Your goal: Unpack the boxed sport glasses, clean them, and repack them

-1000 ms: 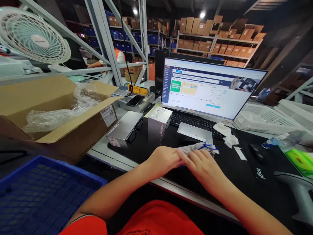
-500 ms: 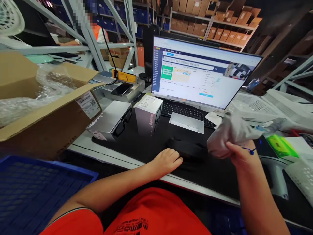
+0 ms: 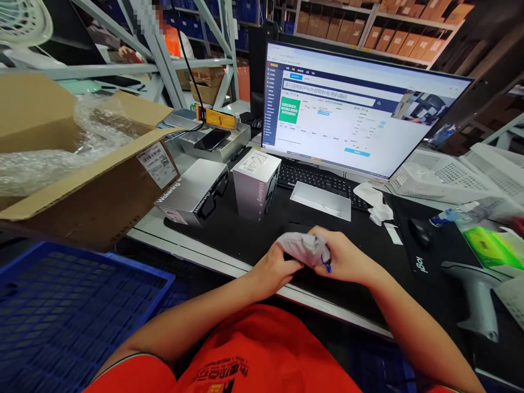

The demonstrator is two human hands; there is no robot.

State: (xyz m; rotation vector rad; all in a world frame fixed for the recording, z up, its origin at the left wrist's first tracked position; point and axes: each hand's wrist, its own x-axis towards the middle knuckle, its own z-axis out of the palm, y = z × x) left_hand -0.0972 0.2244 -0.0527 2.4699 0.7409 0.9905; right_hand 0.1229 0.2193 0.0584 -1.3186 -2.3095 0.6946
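Note:
Both my hands meet over the black desk mat point(image 3: 254, 240) near its front edge. My left hand point(image 3: 275, 268) and my right hand point(image 3: 344, 256) are closed on a small grey cloth pouch point(image 3: 302, 246) with a blue cord, held between them just above the mat. Behind the hands stand two grey "Wakening" boxes with glasses printed on them, one lying flat point(image 3: 192, 192), one upright point(image 3: 256, 184). A dark object lies on the mat under my hands, mostly hidden.
A monitor point(image 3: 360, 112) and keyboard point(image 3: 317, 183) stand behind. An open cardboard box point(image 3: 82, 185) with bubble wrap sits at left, a blue crate point(image 3: 69, 311) below it. A mouse point(image 3: 420, 234), a barcode scanner point(image 3: 475, 297) and white baskets point(image 3: 442, 177) lie right. Another person works at the far shelves.
My right hand, which had lifted the grey pouch up to the right, has brought it back down to the middle. My left hand has come off the mat and taken hold of it too.

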